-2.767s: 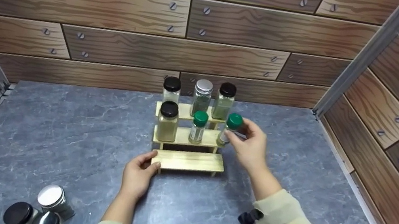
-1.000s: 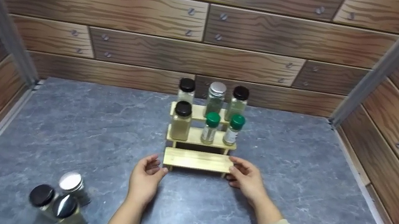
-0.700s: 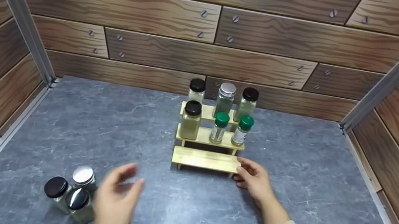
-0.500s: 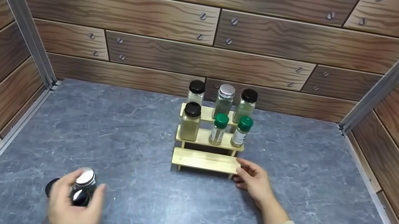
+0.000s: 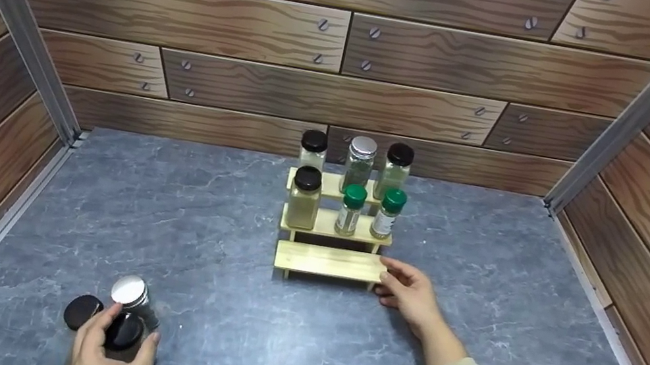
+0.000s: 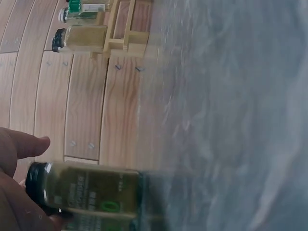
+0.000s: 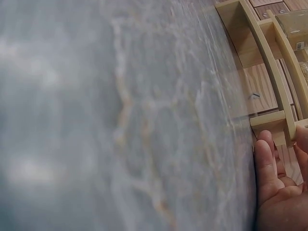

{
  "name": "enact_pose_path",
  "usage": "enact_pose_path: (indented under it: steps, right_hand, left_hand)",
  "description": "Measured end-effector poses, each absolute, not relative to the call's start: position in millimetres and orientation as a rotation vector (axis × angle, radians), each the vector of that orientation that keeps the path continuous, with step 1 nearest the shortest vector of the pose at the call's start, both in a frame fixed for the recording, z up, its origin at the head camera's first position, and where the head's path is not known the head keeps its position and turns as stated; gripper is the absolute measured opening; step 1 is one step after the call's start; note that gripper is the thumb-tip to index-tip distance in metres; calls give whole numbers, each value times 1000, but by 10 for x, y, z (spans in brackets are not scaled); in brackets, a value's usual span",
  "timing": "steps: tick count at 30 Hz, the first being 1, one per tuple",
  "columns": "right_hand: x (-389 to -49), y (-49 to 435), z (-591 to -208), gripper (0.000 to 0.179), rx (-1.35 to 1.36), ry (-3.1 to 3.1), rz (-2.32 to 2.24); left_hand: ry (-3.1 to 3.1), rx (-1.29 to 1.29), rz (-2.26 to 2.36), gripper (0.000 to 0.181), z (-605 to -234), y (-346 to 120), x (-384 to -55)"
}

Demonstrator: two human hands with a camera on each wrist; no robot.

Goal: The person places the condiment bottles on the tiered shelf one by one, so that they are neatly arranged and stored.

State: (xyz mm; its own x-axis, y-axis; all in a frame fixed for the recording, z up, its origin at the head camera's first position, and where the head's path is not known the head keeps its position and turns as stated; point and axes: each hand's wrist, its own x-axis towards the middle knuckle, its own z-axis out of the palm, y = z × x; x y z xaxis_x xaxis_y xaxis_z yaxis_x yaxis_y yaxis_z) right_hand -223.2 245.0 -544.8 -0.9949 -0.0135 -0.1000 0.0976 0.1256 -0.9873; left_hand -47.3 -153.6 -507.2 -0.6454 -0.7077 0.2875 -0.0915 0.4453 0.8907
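Note:
At the lower left of the head view, my left hand (image 5: 111, 352) is around a black-capped spice jar (image 5: 124, 332), fingers on one side and thumb on the other. In the left wrist view the thumb (image 6: 33, 145) stands apart from this labelled jar (image 6: 91, 192). My right hand (image 5: 412, 295) holds the right end of the lowest step of a three-step wooden rack (image 5: 327, 262), thumb in front and index finger behind. The right wrist view has its fingertips (image 7: 264, 139) at the rack's end (image 7: 269, 120). That bottom step bears no jars.
Beside the left hand stand a silver-lidded jar (image 5: 128, 292) and another black-capped jar (image 5: 83, 312). The middle step bears a black-capped jar (image 5: 304, 199) and two green-capped jars (image 5: 350, 210). Three jars stand on the top step. Wood-patterned walls (image 5: 245, 28) enclose the grey tabletop (image 5: 214, 203).
The right hand let go of a green-capped jar on the middle step and took hold of the bottom step's right end. My left hand left the rack and moved down-left to the loose jars.

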Motion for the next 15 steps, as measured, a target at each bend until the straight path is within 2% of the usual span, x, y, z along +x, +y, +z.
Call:
enact_pose_path:
  steps: [5,15]
  right_hand:
    - [-2227,2453,-5447,42,85,2290,-2022]
    - [-2232,2450,-5441,44,73,2285,-2016]
  left_hand:
    - [-2005,658,-1319,61,-5156,-1550,-485]
    - [-2158,794,-1561,75,-5174,-1595,-503]
